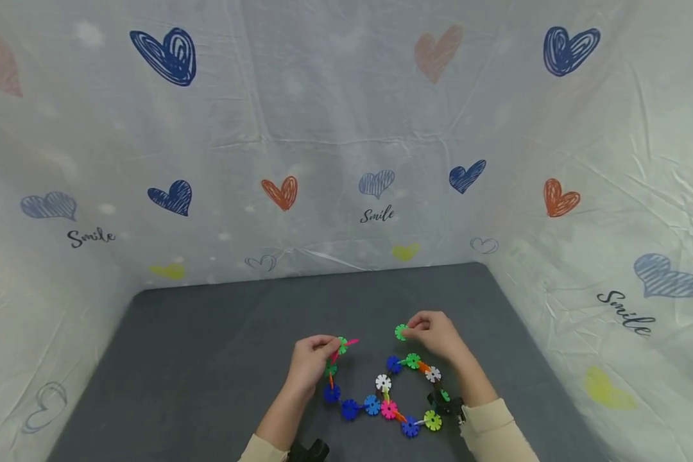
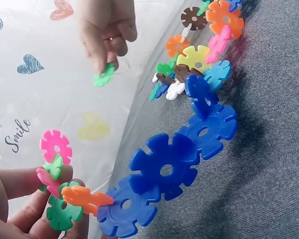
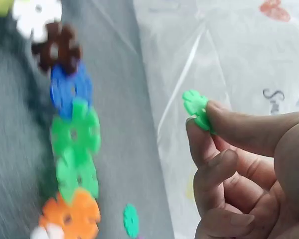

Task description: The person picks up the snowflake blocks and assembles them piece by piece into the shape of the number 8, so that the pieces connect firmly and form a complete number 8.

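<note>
My right hand (image 1: pixel 436 335) pinches a single green notched plastic disc (image 3: pixel 194 102) between thumb and forefinger, raised above the table. Opposite it, my left hand (image 1: pixel 310 364) grips the end of a chain of interlocked snowflake discs. At that end are pink discs (image 2: pixel 56 146) and green ones (image 2: pixel 65 213), with an orange disc (image 2: pixel 85 197) linking on to several blue discs (image 2: pixel 165 169). The chain runs down and joins a closed ring of mixed colours, including a pink disc (image 1: pixel 389 409) and a yellow-green disc (image 1: pixel 432 421). The held green disc is apart from the chain.
The dark grey table (image 1: pixel 219 327) extends behind and left of the hands. A loose-looking green disc (image 3: pixel 131 220) appears low in the right wrist view. A white curtain (image 1: pixel 335 83) printed with hearts surrounds the table's back and sides. Black wrist mounts (image 1: pixel 308 450) sit on both wrists.
</note>
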`<state>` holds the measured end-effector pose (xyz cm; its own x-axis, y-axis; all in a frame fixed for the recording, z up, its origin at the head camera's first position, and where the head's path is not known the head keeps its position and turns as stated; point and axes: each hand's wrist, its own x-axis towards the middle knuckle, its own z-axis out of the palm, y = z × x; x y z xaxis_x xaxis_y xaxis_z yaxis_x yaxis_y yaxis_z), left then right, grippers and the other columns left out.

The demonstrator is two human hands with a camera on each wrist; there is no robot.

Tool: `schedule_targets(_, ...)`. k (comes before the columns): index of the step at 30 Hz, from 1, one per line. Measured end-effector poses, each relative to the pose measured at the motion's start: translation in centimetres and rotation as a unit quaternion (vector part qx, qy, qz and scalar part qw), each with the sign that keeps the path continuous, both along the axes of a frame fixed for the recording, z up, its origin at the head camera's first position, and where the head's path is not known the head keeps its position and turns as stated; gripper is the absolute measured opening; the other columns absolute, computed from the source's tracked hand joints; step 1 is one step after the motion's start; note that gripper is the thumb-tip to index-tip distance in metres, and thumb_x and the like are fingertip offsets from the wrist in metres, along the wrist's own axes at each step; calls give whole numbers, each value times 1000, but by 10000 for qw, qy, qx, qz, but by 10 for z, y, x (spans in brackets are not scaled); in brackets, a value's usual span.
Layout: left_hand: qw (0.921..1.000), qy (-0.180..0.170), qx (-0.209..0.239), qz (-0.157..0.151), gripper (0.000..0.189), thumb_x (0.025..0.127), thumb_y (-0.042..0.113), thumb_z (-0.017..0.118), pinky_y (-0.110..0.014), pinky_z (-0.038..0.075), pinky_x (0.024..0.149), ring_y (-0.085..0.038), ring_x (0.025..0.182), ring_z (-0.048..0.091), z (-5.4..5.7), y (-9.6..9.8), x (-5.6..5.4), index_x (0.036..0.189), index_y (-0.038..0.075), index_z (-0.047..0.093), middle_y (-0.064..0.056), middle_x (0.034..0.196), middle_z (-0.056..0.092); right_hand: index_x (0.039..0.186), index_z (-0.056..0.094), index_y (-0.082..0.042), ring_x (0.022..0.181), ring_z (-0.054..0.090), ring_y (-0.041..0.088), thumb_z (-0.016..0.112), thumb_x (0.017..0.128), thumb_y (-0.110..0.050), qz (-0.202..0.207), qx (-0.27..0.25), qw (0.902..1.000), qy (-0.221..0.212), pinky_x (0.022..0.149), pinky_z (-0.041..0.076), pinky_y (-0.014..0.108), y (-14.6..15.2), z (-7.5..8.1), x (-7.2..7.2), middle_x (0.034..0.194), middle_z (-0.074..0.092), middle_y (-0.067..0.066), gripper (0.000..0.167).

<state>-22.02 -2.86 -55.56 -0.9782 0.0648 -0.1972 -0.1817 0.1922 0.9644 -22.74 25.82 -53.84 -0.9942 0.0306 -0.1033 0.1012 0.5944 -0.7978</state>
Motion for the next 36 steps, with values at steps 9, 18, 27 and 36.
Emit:
schedule_targets(9, 9999, 5, 151, 24, 30, 96, 30, 71, -31, 51, 71, -17, 83, 63, -1, 1, 0, 106, 2, 74, -7, 95, 72, 91, 71, -9, 65, 58, 21, 77, 90, -25, 134, -728, 9966, 349, 59, 47, 30, -36, -2, 10, 78, 71, 17, 18)
schedule_targets(18, 9999, 139, -12, -5, 30, 97, 30, 70, -31, 51, 71, -17, 84, 62, -2, 2, 2, 106, 2, 75, -8, 97, 72, 88, 73, -10, 72, 67, 31, 79, 89, -21, 306, -903, 9919, 834, 61, 47, 27, -62, -2, 13, 77, 74, 12, 13)
schedule_targets(27, 9995, 278, 77, -109, 32, 96, 31, 71, -31, 52, 72, -16, 83, 65, -4, 3, 2, 107, 2, 75, -8, 95, 74, 89, 74, -12, 68, 63, 26, 78, 90, -22, 217, -1035, 9919, 702, 60, 47, 27, -68, -2, 15, 82, 75, 17, 11)
schedule_targets(36, 9988, 412, 125, -220, 31, 96, 32, 71, -31, 52, 70, -24, 87, 68, -2, 4, 3, 105, 3, 76, -8, 95, 75, 90, 76, -9, 61, 57, 13, 79, 88, -24, 176, -1407, 9866, 803, 57, 46, 26, -69, -10, 12, 81, 75, 17, 16)
